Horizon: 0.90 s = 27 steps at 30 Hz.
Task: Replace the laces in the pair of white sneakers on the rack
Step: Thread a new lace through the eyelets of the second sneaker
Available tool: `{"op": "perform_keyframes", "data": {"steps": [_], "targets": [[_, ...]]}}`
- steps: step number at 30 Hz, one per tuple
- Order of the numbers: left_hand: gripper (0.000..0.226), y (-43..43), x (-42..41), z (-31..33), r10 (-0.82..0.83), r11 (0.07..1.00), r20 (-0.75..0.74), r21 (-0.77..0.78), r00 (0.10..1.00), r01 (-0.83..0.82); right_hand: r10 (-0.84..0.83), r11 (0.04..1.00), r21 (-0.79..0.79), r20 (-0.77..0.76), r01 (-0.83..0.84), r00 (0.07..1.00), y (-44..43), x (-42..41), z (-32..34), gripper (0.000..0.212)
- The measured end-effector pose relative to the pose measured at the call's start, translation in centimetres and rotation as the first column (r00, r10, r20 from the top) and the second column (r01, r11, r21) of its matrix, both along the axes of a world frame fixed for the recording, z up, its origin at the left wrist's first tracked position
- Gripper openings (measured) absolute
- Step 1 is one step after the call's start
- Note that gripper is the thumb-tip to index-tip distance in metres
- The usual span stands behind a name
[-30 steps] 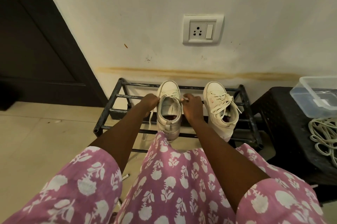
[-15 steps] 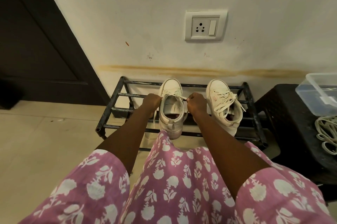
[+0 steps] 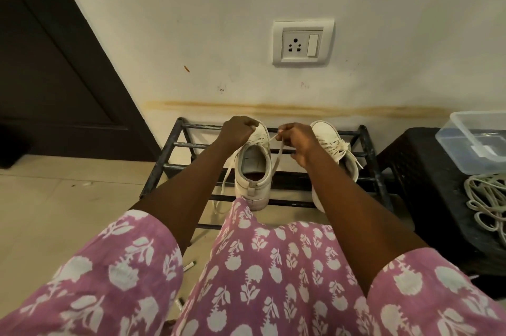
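Observation:
Two white sneakers stand on a black metal rack against the wall. The left sneaker is loosened, its opening facing me. My left hand is curled over its toe end and grips the lace there. My right hand pinches a white lace that runs taut from the shoe's eyelets and hangs down over the opening. Another lace end dangles off the shoe's left side. The right sneaker is still laced and tied, partly hidden behind my right forearm.
A black stool at the right carries a clear plastic box and a heap of loose white laces. A dark door is at the left. A wall socket sits above the rack. My lap in pink floral cloth fills the foreground.
Both hands have moved up from the shoe's opening toward its toe. My right hand has drawn a length of lace out of the left sneaker.

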State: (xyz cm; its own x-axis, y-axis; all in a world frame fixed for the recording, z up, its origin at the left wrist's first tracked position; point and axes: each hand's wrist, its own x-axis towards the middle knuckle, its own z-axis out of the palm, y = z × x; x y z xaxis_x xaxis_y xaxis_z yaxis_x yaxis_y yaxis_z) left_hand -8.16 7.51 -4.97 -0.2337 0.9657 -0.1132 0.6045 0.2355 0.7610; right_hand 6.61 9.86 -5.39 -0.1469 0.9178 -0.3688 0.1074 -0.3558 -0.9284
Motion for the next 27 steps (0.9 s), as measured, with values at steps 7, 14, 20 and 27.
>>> {"op": "perform_keyframes", "data": {"steps": [7,14,20,27], "targets": [[0.029,1.1,2.6,2.7,-0.277,0.960,0.084,-0.021,0.957,0.280,0.098,0.961,0.239,0.166,-0.137,0.981,1.3,1.2,3.9,0.025],[0.023,1.1,3.8,3.4,-0.244,0.968,0.145,-0.014,0.959,0.249,-0.032,0.911,0.373,0.491,-0.177,0.871,1.9,2.0,4.5,0.015],[0.025,1.1,4.4,3.2,-0.161,0.986,0.068,-0.034,0.985,0.164,-0.202,0.979,0.112,0.380,0.172,0.903,-0.4,0.7,2.6,0.042],[0.023,0.8,4.7,3.2,-0.152,0.988,0.012,-0.019,0.988,0.152,-0.303,0.847,-0.528,-0.401,0.051,0.865,-0.7,0.3,4.2,0.025]]}}
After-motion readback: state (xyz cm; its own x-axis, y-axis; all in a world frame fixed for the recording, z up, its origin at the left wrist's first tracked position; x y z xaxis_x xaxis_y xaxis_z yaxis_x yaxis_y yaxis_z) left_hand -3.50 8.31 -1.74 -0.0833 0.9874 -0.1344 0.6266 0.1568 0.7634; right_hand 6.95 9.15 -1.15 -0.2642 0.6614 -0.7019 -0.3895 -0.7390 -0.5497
